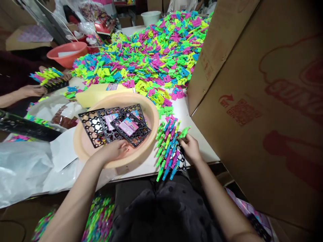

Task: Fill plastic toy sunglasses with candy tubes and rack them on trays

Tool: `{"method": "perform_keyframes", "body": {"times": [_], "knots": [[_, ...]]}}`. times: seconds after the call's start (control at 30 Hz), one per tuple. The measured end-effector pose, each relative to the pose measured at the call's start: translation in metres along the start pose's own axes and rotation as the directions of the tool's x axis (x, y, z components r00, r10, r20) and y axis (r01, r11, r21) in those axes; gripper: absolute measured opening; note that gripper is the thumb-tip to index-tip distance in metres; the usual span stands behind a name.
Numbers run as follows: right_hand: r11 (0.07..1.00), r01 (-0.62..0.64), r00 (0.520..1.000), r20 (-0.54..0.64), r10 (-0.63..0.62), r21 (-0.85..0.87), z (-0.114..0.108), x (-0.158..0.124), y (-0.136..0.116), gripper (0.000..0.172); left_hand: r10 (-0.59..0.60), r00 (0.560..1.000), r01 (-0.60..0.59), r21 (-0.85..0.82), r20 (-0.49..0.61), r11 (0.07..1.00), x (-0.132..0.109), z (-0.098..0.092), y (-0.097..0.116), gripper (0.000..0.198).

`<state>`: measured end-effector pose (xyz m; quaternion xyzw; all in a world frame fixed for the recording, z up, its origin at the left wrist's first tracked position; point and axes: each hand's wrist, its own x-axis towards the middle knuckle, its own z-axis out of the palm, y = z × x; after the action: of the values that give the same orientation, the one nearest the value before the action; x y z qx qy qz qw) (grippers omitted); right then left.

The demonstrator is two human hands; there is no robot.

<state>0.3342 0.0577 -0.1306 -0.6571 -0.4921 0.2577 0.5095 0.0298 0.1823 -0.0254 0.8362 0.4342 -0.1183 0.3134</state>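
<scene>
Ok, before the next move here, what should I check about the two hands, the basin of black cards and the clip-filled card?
1. The left hand lies over the near rim of the basin: ok.
2. The basin holds several black cards with no clips on them: ok.
3. The right hand pinches a green clip at the edge of the clip-filled card: ok.
4. The clip-filled card fully on the table: not ok, its near end overhangs the edge.
5. Every slot of that card filled: cannot tell.
6. The loose clips piled just beyond the basin: ok.
</scene>
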Motion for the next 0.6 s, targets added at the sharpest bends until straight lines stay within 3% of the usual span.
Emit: {"method": "perform_keyframes", "body": {"times": [0.23,0.4,0.6], "knots": [[0.985,0.130,0.990,0.066,-0.123,-0.116,0.000,0.004,-0.003,0.013,0.091,0.994,-0.086,-0.086,0.054,0.993,0.004,0.003,0.003,0.032],[0.978,0.159,0.986,0.072,-0.150,-0.133,0.001,0.006,-0.004,0.013,0.131,0.987,-0.129,-0.025,0.091,0.991,0.011,0.010,-0.010,0.036],[0.974,0.190,0.981,0.049,-0.186,-0.121,0.002,0.005,-0.003,0.015,0.182,0.982,-0.183,0.021,0.047,0.983,0.008,0.010,-0.006,0.035]]}}
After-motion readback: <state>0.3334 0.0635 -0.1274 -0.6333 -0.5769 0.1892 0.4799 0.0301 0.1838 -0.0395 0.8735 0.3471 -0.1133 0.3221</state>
